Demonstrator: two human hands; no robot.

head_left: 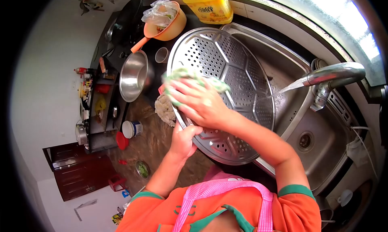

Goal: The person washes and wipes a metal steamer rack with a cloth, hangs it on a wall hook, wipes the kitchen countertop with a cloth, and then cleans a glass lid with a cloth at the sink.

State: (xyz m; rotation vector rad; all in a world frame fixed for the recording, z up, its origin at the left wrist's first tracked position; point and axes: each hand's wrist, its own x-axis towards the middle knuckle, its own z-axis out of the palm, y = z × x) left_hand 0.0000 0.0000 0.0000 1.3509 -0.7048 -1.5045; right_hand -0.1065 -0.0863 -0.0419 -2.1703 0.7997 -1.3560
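Observation:
A round, perforated metal steamer tray (pixel 238 76) is tilted up over the edge of the sink. Its near-left rim is gripped by my left hand (pixel 184 141), thumb on top and the other fingers hidden beneath. My right hand (pixel 202 102) presses a green and white cloth (pixel 184 76) against the tray's upper left part; hand and cloth are slightly blurred. Water runs from the faucet (pixel 337 74) toward the tray's right side.
The steel double sink (pixel 319 147) lies right. A yellow jug (pixel 208 7), an orange handled pot (pixel 173 26), a steel bowl (pixel 133 76) and a cup (pixel 162 55) stand on the dark counter. A white bucket (pixel 130 129) and a bowl of greens (pixel 142 169) are on the floor.

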